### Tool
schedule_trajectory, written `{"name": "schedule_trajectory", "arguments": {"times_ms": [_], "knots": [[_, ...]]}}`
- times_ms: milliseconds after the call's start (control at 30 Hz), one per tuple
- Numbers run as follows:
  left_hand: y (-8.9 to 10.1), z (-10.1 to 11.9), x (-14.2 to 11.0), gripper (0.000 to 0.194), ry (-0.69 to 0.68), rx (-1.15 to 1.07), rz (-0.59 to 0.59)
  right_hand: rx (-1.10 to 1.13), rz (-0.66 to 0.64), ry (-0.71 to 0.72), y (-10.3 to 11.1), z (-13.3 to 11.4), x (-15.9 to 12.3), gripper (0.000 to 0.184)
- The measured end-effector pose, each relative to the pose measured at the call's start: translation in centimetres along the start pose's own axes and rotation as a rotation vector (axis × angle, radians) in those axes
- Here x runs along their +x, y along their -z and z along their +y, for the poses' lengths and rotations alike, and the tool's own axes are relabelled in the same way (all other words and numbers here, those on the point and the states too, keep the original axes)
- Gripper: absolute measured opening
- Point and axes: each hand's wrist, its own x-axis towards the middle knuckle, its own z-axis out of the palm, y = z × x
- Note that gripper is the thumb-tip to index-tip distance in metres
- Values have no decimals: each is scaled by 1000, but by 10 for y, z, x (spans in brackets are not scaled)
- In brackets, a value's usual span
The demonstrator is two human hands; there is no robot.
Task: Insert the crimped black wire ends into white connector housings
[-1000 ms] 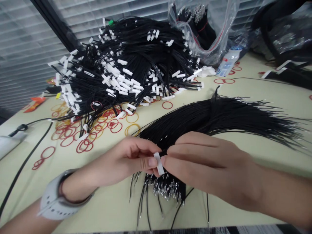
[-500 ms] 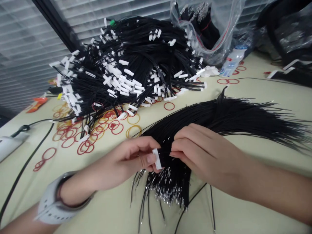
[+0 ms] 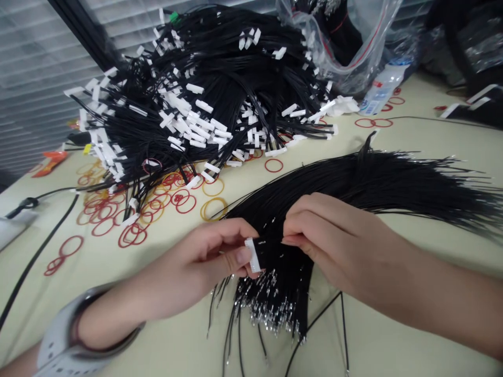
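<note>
My left hand (image 3: 212, 256) pinches a small white plastic connector (image 3: 252, 255) between thumb and fingers. My right hand (image 3: 334, 241) is closed in a pinch just to the right of it, gripping thin black wire that runs into the connector. Both hands hover over a loose bundle of black wires (image 3: 373, 183) with bare metal terminals (image 3: 271, 314) at the near end, lying across the table.
A big heap of black wires with white connectors fitted (image 3: 204, 99) fills the back left. Red and yellow rubber bands (image 3: 137, 209) lie scattered beneath it. A clear bag of wires (image 3: 338, 36) and a small plastic bottle (image 3: 379, 89) stand at the back right.
My right hand has drawn away to the right from the connector, with black wire now showing between the two hands. The view has dipped slightly.
</note>
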Motion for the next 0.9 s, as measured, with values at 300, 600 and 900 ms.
{"name": "schedule_trajectory", "arguments": {"times_ms": [300, 600, 900], "knots": [[-1, -1, 1, 9, 0, -37, 11, -147, 19, 78, 1, -4, 0, 14], [-2, -2, 2, 8, 3, -70, 18, -128, 45, 58, 2, -7, 0, 14], [-1, 1, 2, 9, 7, 19, 26, -90, 31, 80, 1, -7, 0, 13]]}}
